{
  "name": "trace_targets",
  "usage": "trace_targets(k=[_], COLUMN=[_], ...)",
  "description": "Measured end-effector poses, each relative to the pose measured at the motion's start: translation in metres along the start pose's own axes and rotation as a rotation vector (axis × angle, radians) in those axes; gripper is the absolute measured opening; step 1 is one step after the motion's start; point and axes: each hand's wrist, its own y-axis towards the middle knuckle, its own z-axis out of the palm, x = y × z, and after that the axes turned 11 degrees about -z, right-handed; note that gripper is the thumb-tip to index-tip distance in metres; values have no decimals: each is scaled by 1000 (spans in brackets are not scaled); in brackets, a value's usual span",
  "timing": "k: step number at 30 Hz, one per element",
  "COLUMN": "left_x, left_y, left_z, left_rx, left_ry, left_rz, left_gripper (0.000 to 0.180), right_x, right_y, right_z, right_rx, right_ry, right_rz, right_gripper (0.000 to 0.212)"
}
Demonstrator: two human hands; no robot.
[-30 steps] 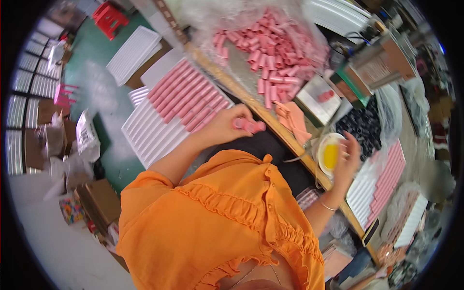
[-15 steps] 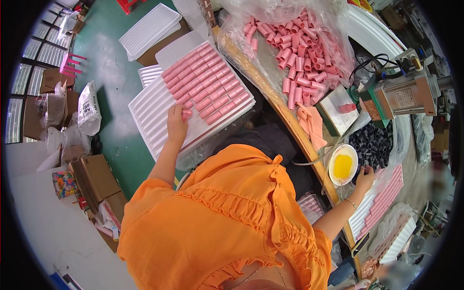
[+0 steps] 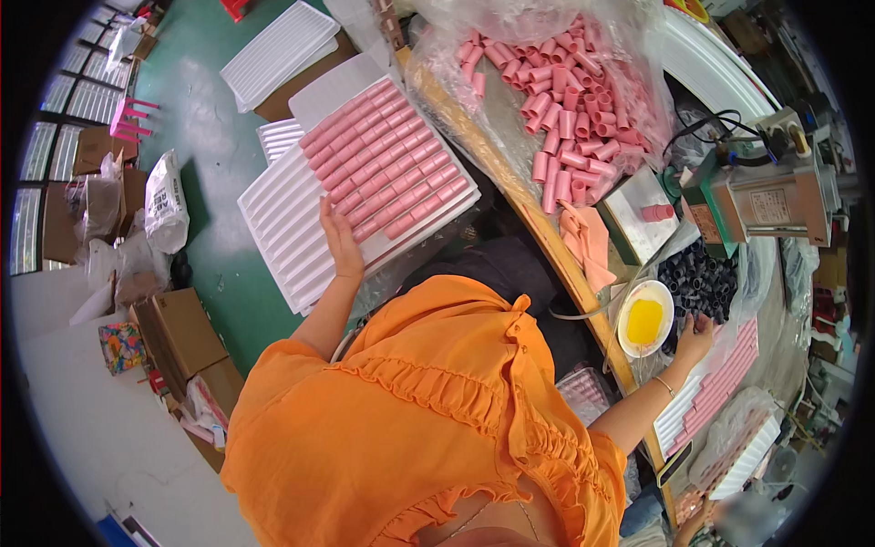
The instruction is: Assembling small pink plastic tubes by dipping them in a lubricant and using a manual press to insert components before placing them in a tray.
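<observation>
The white bowl (image 3: 645, 289) with its yellow content (image 3: 644, 322) is placed on the counter (image 3: 542, 239), close to the wooden edge, and the two hands are well apart, one on each side of it. The right hand (image 3: 694, 341) is just to the right of the bowl, and its bent fingertips are at the near border of the black pieces (image 3: 697, 278), which lie in a heap beside the bowl, on its far right side. Whether one piece is pinched there, I cannot tell. This hand is clearly the nearer one to the bowl. The left hand (image 3: 343, 248) is well to the left of the bowl, with fingers extended and loose; they touch the near end of the rows of pink cylinders (image 3: 383, 155) in the white grooved tray (image 3: 283, 237), and no piece shows inside the hand. These cylinders lie end to end, their long axis along the grooves, slanting from near left to far right. Bare grooves are on the side farther from the bowl. The loose pink heap (image 3: 583, 114) lies beyond the bowl, slightly to its left.
</observation>
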Motion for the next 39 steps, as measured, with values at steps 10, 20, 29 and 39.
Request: trace_targets(k=[10,20,29,39], left_x=[-165,-194,-189,-221], left_y=[31,53,-53,-127], left_z=[127,223,239,262], left_rx=[530,1020,1431,1389], left_ry=[309,537,-67,-6], left_rz=[646,1131,32,420], left_gripper=[21,19,38,22], right_x=[48,121,157,162], right_y=[-45,-79,-82,-86], right_z=[-25,-55,-37,-37], right_rx=[-462,-324,-193,-188], right_ry=[612,793,93,90], right_rz=[137,183,-264,-264], right_gripper=[32,24,11,9])
